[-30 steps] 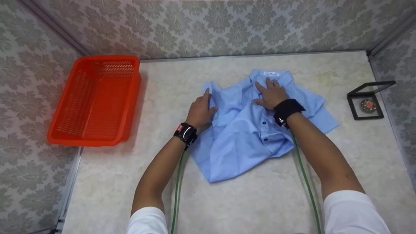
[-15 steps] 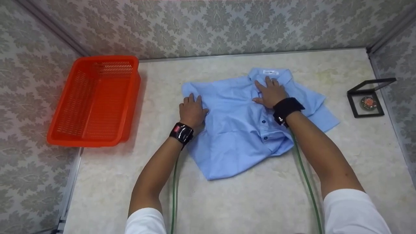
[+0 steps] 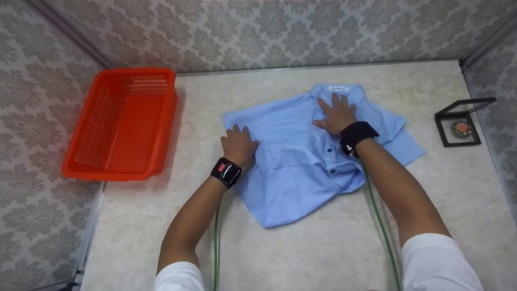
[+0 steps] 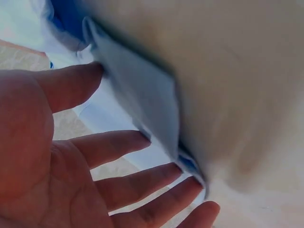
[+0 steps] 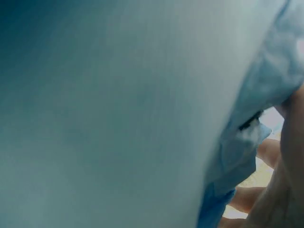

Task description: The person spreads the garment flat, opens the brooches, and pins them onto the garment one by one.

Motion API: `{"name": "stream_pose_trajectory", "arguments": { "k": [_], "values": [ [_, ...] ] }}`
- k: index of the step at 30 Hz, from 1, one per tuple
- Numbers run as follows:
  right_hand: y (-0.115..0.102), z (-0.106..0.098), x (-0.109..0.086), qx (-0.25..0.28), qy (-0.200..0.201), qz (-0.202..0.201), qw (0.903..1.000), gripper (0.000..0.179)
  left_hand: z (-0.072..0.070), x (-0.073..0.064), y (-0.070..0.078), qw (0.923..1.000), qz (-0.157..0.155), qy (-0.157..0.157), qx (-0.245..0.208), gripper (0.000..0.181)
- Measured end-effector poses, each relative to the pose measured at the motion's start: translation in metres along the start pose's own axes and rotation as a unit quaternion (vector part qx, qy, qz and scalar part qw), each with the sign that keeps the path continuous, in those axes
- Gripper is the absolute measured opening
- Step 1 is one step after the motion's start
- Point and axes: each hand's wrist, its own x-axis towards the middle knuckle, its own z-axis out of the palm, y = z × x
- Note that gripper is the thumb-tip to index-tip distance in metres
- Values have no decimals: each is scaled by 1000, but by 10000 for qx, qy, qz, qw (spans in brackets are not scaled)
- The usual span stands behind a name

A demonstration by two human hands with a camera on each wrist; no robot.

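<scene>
A light blue short-sleeved shirt point(image 3: 286, 133) with dark buttons lies front up on the table, its collar at the far side. My left hand point(image 3: 238, 145) rests on the left sleeve edge with fingers spread. In the left wrist view the straight fingers of the left hand point(image 4: 118, 166) touch the sleeve's open hem point(image 4: 142, 95). My right hand point(image 3: 338, 116) presses flat just below the collar point(image 3: 357, 93), fingers spread. Blue cloth point(image 5: 118, 114) fills most of the right wrist view, with part of the right hand point(image 5: 280, 190) at its right edge.
An orange-red plastic basket point(image 3: 162, 133) stands at the left of the table point(image 3: 307, 258). A small black frame point(image 3: 444, 139) with a hinged lid and a round object inside sits at the right. Green cables point(image 3: 379, 218) run from both wrists. Patterned panels point(image 3: 258, 36) border the table.
The left hand has drawn the left sleeve outward to the left, then slid slightly nearer. The shirt's left side lies flatter. The right hand has stayed in place.
</scene>
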Motion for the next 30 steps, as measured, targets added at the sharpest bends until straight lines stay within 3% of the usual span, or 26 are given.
{"name": "stream_pose_trajectory", "arguments": {
  "k": [5, 10, 13, 16, 19, 21, 23, 25, 27, 30],
  "values": [
    [6, 4, 0, 656, 302, -183, 9972, 79, -7, 4, 9, 9998, -85, -127, 130, 60],
    [14, 1, -8, 1564, 944, -425, 9823, 75, -17, 11, 25, 9998, 54, 168, -35, 52],
    [23, -3, -17, 1931, 1275, -388, 9721, 72, -20, 17, 38, 9979, 502, 357, -190, 52],
    [31, -4, -28, 2188, 1743, -275, 9597, 64, -21, 22, 50, 9908, 1259, 398, -313, 56],
    [38, -5, -41, 2487, 2484, -223, 9359, 52, -19, 27, 61, 9780, 2043, 271, -331, 61],
    [40, -6, -50, 2700, 3031, -286, 9135, 44, -19, 30, 68, 9703, 2393, 154, -323, 62],
    [41, -8, -59, 2843, 3458, -351, 8935, 38, -18, 32, 74, 9647, 2611, 76, -333, 60],
    [43, -10, -67, 2920, 3704, -317, 8812, 36, -19, 34, 81, 9622, 2701, -10, -345, 60],
    [47, -10, -74, 2989, 3789, -130, 8757, 35, -19, 36, 89, 9607, 2755, -94, -310, 60],
    [54, -6, -83, 2966, 3771, 279, 8770, 35, -19, 41, 99, 9595, 2806, -180, -189, 61]
  ]
}}
